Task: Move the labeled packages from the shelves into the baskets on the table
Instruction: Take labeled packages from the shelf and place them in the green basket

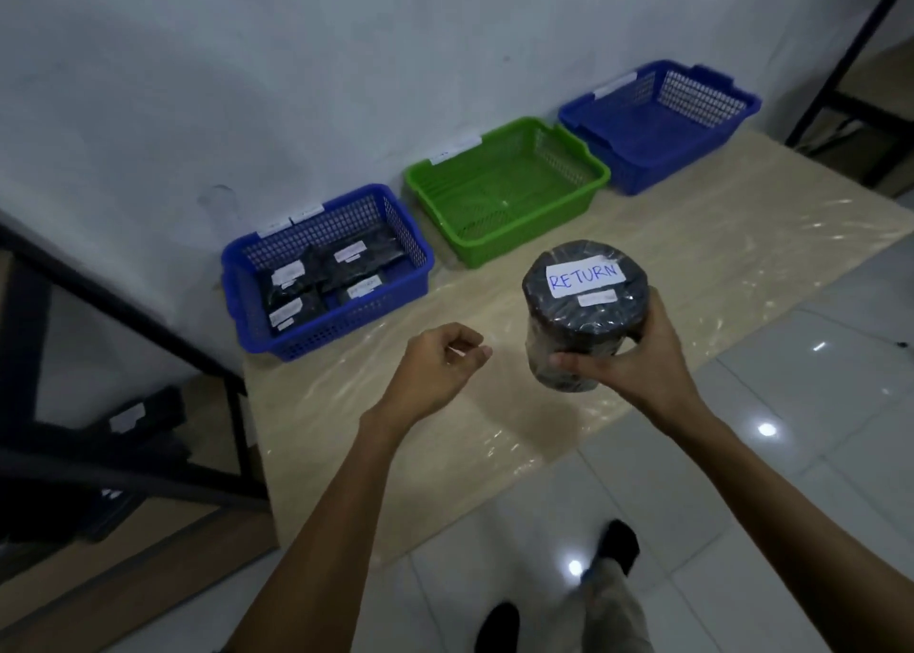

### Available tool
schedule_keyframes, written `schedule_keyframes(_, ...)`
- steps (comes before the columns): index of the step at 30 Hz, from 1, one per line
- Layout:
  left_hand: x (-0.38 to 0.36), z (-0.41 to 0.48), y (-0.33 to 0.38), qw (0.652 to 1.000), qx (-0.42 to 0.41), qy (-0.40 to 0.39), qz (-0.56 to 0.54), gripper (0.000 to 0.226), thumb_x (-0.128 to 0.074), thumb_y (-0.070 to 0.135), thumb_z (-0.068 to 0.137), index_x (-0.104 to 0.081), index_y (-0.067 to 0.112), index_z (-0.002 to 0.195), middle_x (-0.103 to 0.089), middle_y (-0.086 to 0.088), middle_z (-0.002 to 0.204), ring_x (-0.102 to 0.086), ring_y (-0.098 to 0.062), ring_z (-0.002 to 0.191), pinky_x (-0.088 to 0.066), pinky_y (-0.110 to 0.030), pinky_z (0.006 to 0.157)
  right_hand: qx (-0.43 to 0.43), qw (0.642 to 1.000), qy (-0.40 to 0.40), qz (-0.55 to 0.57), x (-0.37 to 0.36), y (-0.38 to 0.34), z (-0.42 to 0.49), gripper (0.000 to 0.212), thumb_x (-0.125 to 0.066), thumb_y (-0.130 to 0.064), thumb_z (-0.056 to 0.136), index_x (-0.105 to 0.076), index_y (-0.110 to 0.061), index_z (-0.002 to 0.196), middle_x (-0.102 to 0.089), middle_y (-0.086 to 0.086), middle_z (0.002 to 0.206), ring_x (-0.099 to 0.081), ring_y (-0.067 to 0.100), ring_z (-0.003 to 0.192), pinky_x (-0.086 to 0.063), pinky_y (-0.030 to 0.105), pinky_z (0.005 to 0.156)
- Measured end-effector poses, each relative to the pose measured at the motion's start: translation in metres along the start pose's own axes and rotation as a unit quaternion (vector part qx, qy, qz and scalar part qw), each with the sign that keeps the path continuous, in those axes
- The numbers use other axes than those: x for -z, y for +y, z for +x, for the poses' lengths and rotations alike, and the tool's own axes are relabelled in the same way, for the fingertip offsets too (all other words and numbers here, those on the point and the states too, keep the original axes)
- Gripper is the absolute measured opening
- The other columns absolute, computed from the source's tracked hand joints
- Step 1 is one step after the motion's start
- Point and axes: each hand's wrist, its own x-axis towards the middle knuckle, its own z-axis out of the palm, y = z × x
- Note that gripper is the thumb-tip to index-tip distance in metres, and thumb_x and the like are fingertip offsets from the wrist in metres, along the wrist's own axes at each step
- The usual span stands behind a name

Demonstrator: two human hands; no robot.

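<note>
Now: RETURN package to its basket

Holding the round black package (583, 316) in the right grip (638, 365), thumb across the near side, fingers round the right side, white RETURN label facing up. Carried in the air above the counter (692, 276), just on the near side of the green basket (539, 219), touching nothing but that grip. Nothing in the left grip (435, 360); loosely curled, hovering over the counter left of the package.

Probably mid-carry, no basket committed to yet. Three candidates along the far wall: left blue basket (346, 323) with several flat labelled packages (316, 286) already in, green basket in the middle, right blue basket (692, 155) far right. Cannot read the tags on the far rims, too blurred.

To do it well:
- Check the rim tags and match RETURN before committing.
- Keep the package upright, label up.
- Lower it inside the walls and set it on the basket floor rather than dropping; likely to roll if tipped on its side.
- Support from below with the left grip if the wrap feels slippery.
- Release only once seated.
</note>
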Motion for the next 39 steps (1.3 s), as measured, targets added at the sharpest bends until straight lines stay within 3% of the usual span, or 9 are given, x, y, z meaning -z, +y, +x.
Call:
schedule_keyframes(5, -0.024, 0.054, 0.014, 0.998, 0.052, 0.040, 0.009, 0.016, -0.070, 0.030, 0.085, -0.068, 0.019, 0.096, -0.064, 0.010, 0.079, -0.057, -0.002, 0.064, -0.045, -0.013, 0.062, 0.006, 0.998, -0.056, -0.012, 0.019, 0.018, 0.082, 0.102, -0.089, -0.050, 0.028, -0.044, -0.041, 0.120, -0.061, -0.025, 0.110, -0.060, 0.007, 0.105, -0.050, 0.044, 0.092)
schedule_keyframes(10, -0.038, 0.113, 0.028, 0.993, 0.085, 0.073, 0.024, 0.024, -0.070, 0.033, 0.084, -0.066, 0.018, 0.103, -0.066, 0.007, 0.093, -0.060, -0.005, 0.076, -0.042, -0.007, 0.061, 0.030, 0.993, -0.115, -0.023, 0.030, 0.021, 0.175, 0.108, -0.088, -0.059, 0.028, -0.042, -0.040, 0.124, -0.061, -0.016, 0.118, -0.059, 0.013, 0.109, -0.050, 0.047, 0.091)
schedule_keyframes(15, -0.042, 0.162, 0.021, 0.988, 0.083, 0.124, 0.042, 0.044, -0.071, 0.036, 0.083, -0.059, 0.017, 0.121, -0.058, 0.006, 0.116, -0.057, -0.010, 0.097, -0.042, -0.021, 0.076, 0.038, 0.986, -0.159, 0.014, 0.011, 0.021, 0.240, 0.108, -0.091, -0.052, 0.031, -0.043, -0.037, 0.127, -0.059, -0.022, 0.119, -0.057, 0.004, 0.112, -0.051, 0.041, 0.095)
schedule_keyframes(22, -0.035, 0.236, -0.006, 0.971, 0.039, 0.196, 0.128, 0.041, -0.072, 0.021, 0.081, -0.060, 0.008, 0.118, -0.053, -0.014, 0.120, -0.055, -0.029, 0.110, -0.042, -0.029, 0.090, 0.058, 0.981, -0.183, 0.036, -0.029, 0.012, 0.315, 0.105, -0.091, -0.041, 0.036, -0.043, -0.029, 0.128, -0.056, -0.026, 0.116, -0.055, -0.007, 0.110, -0.049, 0.022, 0.093)
schedule_keyframes(28, -0.030, 0.282, -0.023, 0.943, 0.088, 0.262, 0.184, 0.073, -0.072, 0.022, 0.078, -0.040, -0.002, 0.138, -0.039, -0.023, 0.144, -0.037, -0.037, 0.132, -0.029, -0.040, 0.109, 0.043, 0.980, -0.184, 0.054, -0.072, 0.016, 0.375, 0.103, -0.095, -0.032, 0.037, -0.046, -0.025, 0.127, -0.062, -0.011, 0.119, -0.059, 0.003, 0.110, -0.050, 0.031, 0.094)
schedule_keyframes(32, -0.036, 0.304, -0.037, 0.933, 0.124, 0.265, 0.212, 0.082, -0.066, 0.023, 0.074, -0.031, -0.006, 0.142, -0.035, -0.026, 0.146, -0.037, -0.043, 0.132, -0.031, -0.054, 0.106, 0.022, 0.974, -0.219, 0.056, -0.113, 0.027, 0.406, 0.099, -0.096, -0.023, 0.037, -0.045, -0.021, 0.122, -0.059, -0.015, 0.112, -0.058, 0.002, 0.105, -0.051, 0.033, 0.094)
schedule_keyframes(34, -0.043, 0.312, -0.042, 0.930, 0.141, 0.250, 0.231, 0.083, -0.066, 0.021, 0.078, -0.025, -0.004, 0.145, -0.032, -0.023, 0.150, -0.033, -0.039, 0.136, -0.019, -0.053, 0.112, 0.016, 0.971, -0.234, 0.054, -0.132, 0.037, 0.416, 0.094, -0.095, -0.019, 0.041, -0.042, -0.023, 0.118, -0.056, -0.018, 0.110, -0.057, 0.004, 0.105, -0.049, 0.032, 0.095)
schedule_keyframes(37, -0.054, 0.316, -0.046, 0.923, 0.170, 0.249, 0.237, 0.085, -0.058, 0.019, 0.079, -0.014, 0.002, 0.150, -0.027, -0.016, 0.154, -0.023, -0.027, 0.143, 0.017, -0.034, 0.115, 0.009, 0.970, -0.237, 0.060, -0.160, 0.055, 0.425, 0.092, -0.094, -0.013, 0.044, -0.039, -0.022, 0.117, -0.054, -0.016, 0.110, -0.055, 0.003, 0.105, -0.047, 0.021, 0.091)
schedule_keyframes(39, -0.055, 0.319, -0.045, 0.918, 0.176, 0.268, 0.232, 0.088, -0.051, 0.015, 0.072, -0.013, 0.002, 0.150, -0.036, -0.017, 0.149, -0.030, -0.026, 0.140, 0.019, -0.031, 0.114, 0.003, 0.969, -0.237, 0.070, -0.177, 0.065, 0.430, 0.092, -0.094, -0.011, 0.045, -0.038, -0.021, 0.117, -0.053, -0.014, 0.112, -0.054, 0.001, 0.104, -0.045, 0.016, 0.089)
